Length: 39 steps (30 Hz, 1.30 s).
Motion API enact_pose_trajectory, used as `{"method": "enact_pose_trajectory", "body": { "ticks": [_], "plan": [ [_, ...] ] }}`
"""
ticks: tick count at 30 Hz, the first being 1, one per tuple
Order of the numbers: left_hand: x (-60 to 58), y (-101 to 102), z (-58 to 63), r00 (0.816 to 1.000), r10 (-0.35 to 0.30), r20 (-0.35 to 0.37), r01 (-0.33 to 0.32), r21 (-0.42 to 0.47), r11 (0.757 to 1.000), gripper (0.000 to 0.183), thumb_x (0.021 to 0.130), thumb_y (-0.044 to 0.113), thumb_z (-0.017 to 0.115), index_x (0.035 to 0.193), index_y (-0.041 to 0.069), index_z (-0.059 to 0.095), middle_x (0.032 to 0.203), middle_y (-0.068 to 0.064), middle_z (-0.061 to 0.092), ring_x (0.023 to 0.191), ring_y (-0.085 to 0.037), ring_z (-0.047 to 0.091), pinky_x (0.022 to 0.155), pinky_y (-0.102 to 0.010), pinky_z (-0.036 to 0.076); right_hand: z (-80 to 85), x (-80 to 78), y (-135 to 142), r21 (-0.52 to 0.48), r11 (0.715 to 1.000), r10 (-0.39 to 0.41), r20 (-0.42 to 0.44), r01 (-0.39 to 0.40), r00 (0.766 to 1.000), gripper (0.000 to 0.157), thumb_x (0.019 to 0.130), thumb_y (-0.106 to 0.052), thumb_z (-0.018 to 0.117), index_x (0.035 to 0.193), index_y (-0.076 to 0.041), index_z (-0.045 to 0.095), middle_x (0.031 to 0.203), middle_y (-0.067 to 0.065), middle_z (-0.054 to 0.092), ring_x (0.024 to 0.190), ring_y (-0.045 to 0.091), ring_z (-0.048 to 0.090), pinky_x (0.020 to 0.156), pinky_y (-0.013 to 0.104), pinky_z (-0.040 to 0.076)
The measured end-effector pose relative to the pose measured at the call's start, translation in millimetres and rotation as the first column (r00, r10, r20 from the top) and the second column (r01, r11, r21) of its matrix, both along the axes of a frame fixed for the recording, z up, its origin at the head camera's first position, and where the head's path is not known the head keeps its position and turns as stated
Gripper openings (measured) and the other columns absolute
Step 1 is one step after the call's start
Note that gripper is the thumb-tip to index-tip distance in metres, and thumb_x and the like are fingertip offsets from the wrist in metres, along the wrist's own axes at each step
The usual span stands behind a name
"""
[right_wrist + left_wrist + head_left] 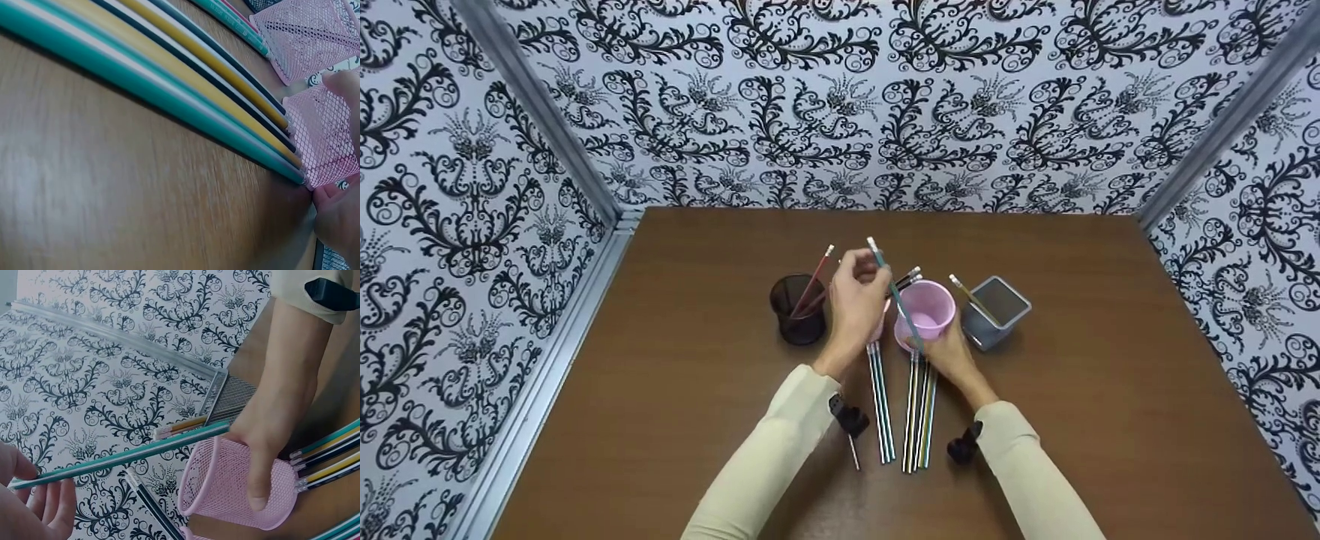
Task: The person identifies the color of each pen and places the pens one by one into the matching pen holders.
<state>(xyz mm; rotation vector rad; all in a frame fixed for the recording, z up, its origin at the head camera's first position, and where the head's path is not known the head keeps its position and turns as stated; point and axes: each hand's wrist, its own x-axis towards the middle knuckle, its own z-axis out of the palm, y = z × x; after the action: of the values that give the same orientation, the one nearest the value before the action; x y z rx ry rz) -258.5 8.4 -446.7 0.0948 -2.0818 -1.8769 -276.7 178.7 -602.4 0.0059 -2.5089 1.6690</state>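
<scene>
My left hand [855, 300] pinches a green striped pencil [124, 462] near its white eraser end. The pencil slants down across the rim of a pink mesh cup [937, 296], its lower end close to my right hand [952, 358]. That hand grips the cup around its side, thumb along the mesh in the left wrist view. Inside, the cup looks bare. A second pink mesh cup [306, 39] stands just left of it, mostly hidden by my left hand in the head view. Dark striped pencils [152, 506] poke out of it.
A black mesh cup [797, 330] with red pencils stands at left. At right is a grey square mesh holder [990, 335] with a yellow pencil [971, 298]. Striped pencils [915, 420] lie in front of the pink cups, more green ones [880, 405] beside them. Patterned walls enclose the table.
</scene>
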Motion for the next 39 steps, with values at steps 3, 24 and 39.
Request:
{"method": "enact_pose_trajectory", "body": {
  "ticks": [3,24,39],
  "plan": [
    [-1.3,-0.3,0.8,0.999,0.039,-0.017,-0.039,0.018,0.999,0.021,0.089,0.011,0.065,0.110,0.006,0.064,0.099,-0.010,0.074,0.087,-0.016,0.070,0.080,-0.026,0.057,-2.5,0.1,-0.8,-0.030,1.000,0.008,0.004,-0.008,1.000,0.096,0.073,-0.011,0.086,0.147,0.003,0.026,0.142,0.032,0.048,0.134,0.045,0.047,0.118,0.054,0.032],
    [-8.1,9.2,-16.7,0.991,0.122,-0.052,-0.115,0.127,0.985,0.021,0.091,0.007,0.062,0.111,0.003,0.057,0.105,-0.014,0.069,0.092,-0.020,0.069,0.085,-0.028,0.057,-10.2,3.2,-0.6,-0.020,0.999,-0.028,-0.013,0.028,1.000,0.095,0.073,-0.013,0.087,0.148,0.004,0.031,0.141,0.031,0.051,0.133,0.043,0.049,0.117,0.053,0.036],
    [-10.1,21.6,-42.7,0.997,0.072,-0.031,-0.070,0.063,0.996,0.015,0.086,0.001,0.061,0.101,-0.001,0.057,0.095,-0.016,0.068,0.084,-0.022,0.068,0.081,-0.032,0.058,-7.8,3.4,-1.5,-0.036,0.999,-0.038,-0.004,0.037,0.999,0.095,0.071,-0.013,0.087,0.148,0.003,0.033,0.140,0.029,0.053,0.131,0.040,0.050,0.116,0.050,0.036]
  ]
}}
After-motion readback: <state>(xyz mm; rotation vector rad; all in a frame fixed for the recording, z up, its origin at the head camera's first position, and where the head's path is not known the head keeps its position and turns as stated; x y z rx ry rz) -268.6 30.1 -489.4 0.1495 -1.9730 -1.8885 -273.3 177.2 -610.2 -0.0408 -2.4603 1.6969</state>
